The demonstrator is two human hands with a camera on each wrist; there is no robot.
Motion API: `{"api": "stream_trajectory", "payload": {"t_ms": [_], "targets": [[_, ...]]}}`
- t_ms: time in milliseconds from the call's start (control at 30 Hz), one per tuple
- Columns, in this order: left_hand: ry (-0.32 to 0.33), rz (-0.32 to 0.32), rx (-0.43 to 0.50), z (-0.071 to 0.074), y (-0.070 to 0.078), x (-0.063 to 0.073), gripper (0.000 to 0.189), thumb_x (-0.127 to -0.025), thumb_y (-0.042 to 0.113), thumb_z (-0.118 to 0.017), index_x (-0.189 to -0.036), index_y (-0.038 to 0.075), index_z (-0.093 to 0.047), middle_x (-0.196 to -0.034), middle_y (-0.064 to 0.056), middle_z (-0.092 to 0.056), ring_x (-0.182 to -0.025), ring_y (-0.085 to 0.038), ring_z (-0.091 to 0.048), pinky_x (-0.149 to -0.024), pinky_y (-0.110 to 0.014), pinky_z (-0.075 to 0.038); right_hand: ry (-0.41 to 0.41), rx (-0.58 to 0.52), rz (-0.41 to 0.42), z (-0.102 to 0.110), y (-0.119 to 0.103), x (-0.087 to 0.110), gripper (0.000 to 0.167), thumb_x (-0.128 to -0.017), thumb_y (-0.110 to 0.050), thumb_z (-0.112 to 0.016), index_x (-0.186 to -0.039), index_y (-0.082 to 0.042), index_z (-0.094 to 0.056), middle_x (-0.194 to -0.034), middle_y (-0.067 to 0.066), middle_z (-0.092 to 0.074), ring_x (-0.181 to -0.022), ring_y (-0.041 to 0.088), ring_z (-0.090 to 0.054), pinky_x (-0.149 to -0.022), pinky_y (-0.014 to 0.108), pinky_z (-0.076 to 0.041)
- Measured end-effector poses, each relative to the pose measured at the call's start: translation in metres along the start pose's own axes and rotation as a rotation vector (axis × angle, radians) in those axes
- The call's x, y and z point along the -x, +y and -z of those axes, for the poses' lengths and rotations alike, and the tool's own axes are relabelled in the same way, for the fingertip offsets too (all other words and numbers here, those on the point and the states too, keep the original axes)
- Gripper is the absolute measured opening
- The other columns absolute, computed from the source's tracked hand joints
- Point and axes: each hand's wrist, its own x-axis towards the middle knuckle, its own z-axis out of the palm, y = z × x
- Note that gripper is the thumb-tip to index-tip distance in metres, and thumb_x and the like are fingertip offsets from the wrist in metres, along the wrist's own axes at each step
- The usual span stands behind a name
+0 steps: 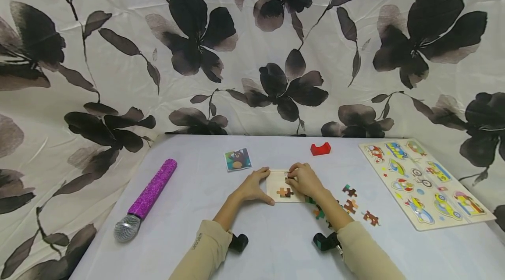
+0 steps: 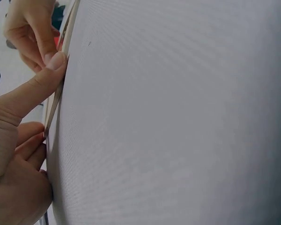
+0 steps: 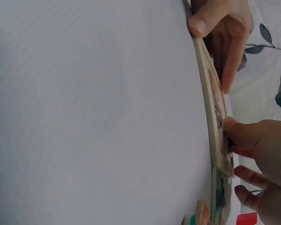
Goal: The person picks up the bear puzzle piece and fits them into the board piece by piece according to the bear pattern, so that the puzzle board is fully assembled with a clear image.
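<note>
Puzzle board (image 1: 274,180) — against left grip (image 1: 253,187) | piece (image 1: 286,179) — pinched in right grip (image 1: 308,181)

The left forearm (image 1: 223,216) and right forearm (image 1: 335,210) extend forward from beige sleeves (image 1: 203,251), slanting inward. The left hand (image 1: 252,187) is spread, its outstretched thumb (image 2: 35,92) well apart from the nearly straight index finger. The right hand (image 1: 308,179) is near it, knuckles raised and fingertips down; 2 digits, the right thumb (image 3: 243,133) and index finger, pinch together while 2 other visible fingers bend loosely, clear of them.
</note>
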Motion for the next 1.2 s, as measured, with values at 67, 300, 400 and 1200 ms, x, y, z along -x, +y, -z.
{"api": "stream_trajectory", "payload": {"t_ms": [67, 300, 400, 1200], "targets": [[0.001, -0.005, -0.003, 0.000, -0.001, -0.001, 0.101, -0.060, 0.026, -0.089, -0.140, -0.007, -0.037, -0.150, -0.019, -0.031, -0.139, -0.036, -0.025, -0.115, -0.049, -0.014, -0.032, 0.024, 0.034, 0.002, 0.001, 0.001, 0.014, -0.083, -0.015, -0.072, -0.085, -0.001, -0.075, -0.105, 0.011, -0.065, -0.095, 0.031, -0.055, -0.080, 0.044, -0.049], [0.003, -0.004, 0.005, 0.001, -0.003, -0.002, 0.102, -0.060, 0.027, -0.090, -0.140, -0.007, -0.037, -0.150, -0.019, -0.030, -0.139, -0.036, -0.025, -0.115, -0.049, -0.013, -0.049, 0.151, 0.005, 0.006, 0.005, 0.001, 0.020, -0.085, -0.024, -0.070, -0.093, -0.006, -0.076, -0.107, 0.006, -0.064, -0.096, 0.029, -0.056, -0.074, 0.046, -0.049], [-0.002, 0.000, 0.008, 0.001, -0.003, -0.002, 0.102, -0.060, 0.026, -0.090, -0.140, -0.007, -0.036, -0.150, -0.018, -0.030, -0.139, -0.035, -0.024, -0.115, -0.047, -0.012, -0.038, 0.122, 0.013, 0.006, 0.008, 0.001, 0.023, -0.084, -0.024, -0.070, -0.095, -0.004, -0.075, -0.106, 0.009, -0.064, -0.095, 0.031, -0.056, -0.076, 0.048, -0.050], [0.005, -0.004, 0.049, -0.002, -0.004, -0.001, 0.100, -0.060, 0.024, -0.090, -0.140, -0.007, -0.037, -0.150, -0.018, -0.030, -0.139, -0.037, -0.024, -0.112, -0.050, -0.022, 0.048, -0.179, -0.282, 0.063, 0.069, 0.052, 0.031, -0.086, -0.010, -0.066, -0.110, 0.010, -0.064, -0.110, 0.028, -0.061, -0.101, 0.042, -0.057, -0.086, 0.054, -0.046]]}}
